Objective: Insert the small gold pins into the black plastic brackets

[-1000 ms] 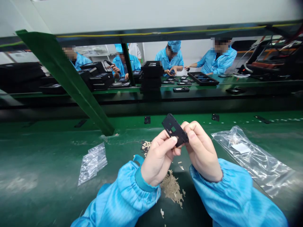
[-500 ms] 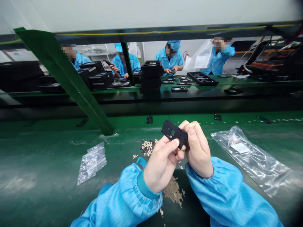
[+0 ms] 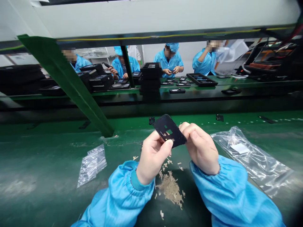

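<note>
A thin black plastic cover [image 3: 177, 135] with square and slot-shaped cut-outs is tilted up in front of me. My left hand [image 3: 151, 157] grips its lower left edge, with the thumb on the face towards me. At the cover's right corner, my right hand [image 3: 203, 147] is closed, thumb against curled fingers. Whatever those fingertips pinch is hidden. Beneath the hands lies a heap of small beige die-cut pieces [image 3: 172, 190], with a few loose ones scattered around it.
Clear plastic bags lie left [image 3: 92, 164] and right [image 3: 246, 154] on the green bench [image 3: 54, 170]. Small black parts [image 3: 219, 117] sit along its back. A slanted green post [image 3: 78, 94] stands at left. Beyond, co-workers [image 3: 168, 61] in blue handle devices near stacked black trays [image 3: 151, 75].
The cover has turned so more of its broad face shows. My left hand has shifted left and my right hand slightly right, uncovering more beige pieces.
</note>
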The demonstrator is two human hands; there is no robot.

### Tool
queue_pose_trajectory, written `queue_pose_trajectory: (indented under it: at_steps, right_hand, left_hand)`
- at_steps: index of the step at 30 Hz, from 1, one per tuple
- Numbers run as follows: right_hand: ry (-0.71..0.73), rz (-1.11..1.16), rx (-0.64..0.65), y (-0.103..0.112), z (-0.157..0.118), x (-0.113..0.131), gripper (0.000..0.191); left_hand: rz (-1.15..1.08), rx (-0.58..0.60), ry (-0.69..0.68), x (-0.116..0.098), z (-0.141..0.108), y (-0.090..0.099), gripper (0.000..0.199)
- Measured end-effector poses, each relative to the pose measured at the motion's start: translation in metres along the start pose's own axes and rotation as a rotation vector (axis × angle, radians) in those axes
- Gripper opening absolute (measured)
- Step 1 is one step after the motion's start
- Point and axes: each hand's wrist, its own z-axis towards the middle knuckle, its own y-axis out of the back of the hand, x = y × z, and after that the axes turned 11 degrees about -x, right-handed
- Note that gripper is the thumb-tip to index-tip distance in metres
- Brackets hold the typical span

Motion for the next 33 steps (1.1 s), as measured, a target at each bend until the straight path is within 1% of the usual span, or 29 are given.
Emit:
queue_pose_trajectory:
  at_steps: [3, 6, 9, 11, 14, 16, 18, 21, 23, 27, 31, 33]
  right_hand:
    - [0.041, -0.081, 0.012, 0.002, 0.001, 0.002, 0.025]
    - [0.156, -0.263, 0.050, 0.004, 0.002, 0.003, 0.021]
    - [0.302, -0.442, 0.086, 0.005, 0.005, 0.001, 0.017]
    - [0.384, -0.513, 0.090, 0.006, 0.008, -0.001, 0.016]
    - [0.456, -0.583, 0.097, 0.007, 0.011, -0.005, 0.017]
    - [0.448, -0.580, 0.112, 0.008, 0.011, -0.004, 0.017]
    - [0.387, -0.484, 0.134, 0.008, 0.009, 0.000, 0.017]
    - [0.251, -0.253, 0.192, 0.005, 0.003, 0.008, 0.017]
    - [0.183, -0.166, 0.221, 0.003, 0.000, 0.012, 0.018]
    - [0.121, -0.140, 0.240, -0.001, -0.004, 0.017, 0.019]
    - [0.120, -0.165, 0.263, -0.002, -0.004, 0.021, 0.017]
    - [0.128, -0.207, 0.261, 0.000, -0.002, 0.020, 0.016]
  left_hand:
    - [0.090, 0.000, -0.082, -0.002, 0.001, 0.003, 0.006]
    - [0.120, 0.000, -0.102, -0.004, 0.002, 0.003, 0.007]
    - [0.133, 0.003, -0.091, -0.004, 0.003, 0.003, 0.008]
    - [0.138, 0.004, -0.076, -0.002, 0.004, 0.003, 0.007]
    - [0.116, 0.005, -0.017, 0.002, 0.008, 0.002, 0.008]
    - [0.058, 0.009, 0.034, 0.004, 0.011, 0.001, 0.011]
    - [-0.048, 0.042, 0.090, 0.005, 0.014, 0.001, 0.015]
    - [-0.196, 0.175, 0.175, 0.004, 0.018, 0.002, 0.020]
    - [-0.226, 0.249, 0.198, 0.004, 0.021, 0.004, 0.022]
    - [-0.229, 0.287, 0.184, 0.006, 0.023, 0.008, 0.025]
    - [-0.262, 0.321, 0.168, 0.005, 0.024, 0.009, 0.020]
    - [-0.260, 0.323, 0.183, 0.006, 0.025, 0.009, 0.018]
